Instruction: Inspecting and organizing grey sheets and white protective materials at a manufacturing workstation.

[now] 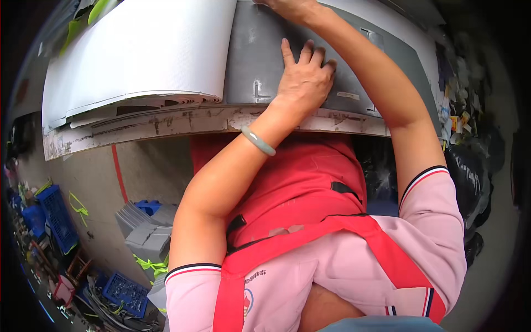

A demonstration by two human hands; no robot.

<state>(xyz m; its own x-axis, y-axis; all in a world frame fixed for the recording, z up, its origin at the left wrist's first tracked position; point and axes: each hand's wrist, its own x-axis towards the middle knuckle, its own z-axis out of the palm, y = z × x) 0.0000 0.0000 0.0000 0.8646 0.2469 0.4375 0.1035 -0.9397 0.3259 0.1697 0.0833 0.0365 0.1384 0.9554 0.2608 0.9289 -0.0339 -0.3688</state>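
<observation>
My left hand (307, 79) lies on a dark grey sheet (251, 69) on the table, its fingers spread and holding nothing. White corner marks show on the sheet. My right hand (291, 9) reaches to the far part of the same sheet, at the top edge of the view. Its fingertips are cut off there, so I cannot make out what they touch. Left of my hands, a large white sheet (138, 50) is folded or rolled back, with layered edges curling underneath along its near side.
The worn table edge (182, 118) runs close in front of my body. On the floor at left are blue crates (57, 218) and a stack of grey pieces (146, 235) with yellow-green ties. Black plastic bags (466, 180) stand at right.
</observation>
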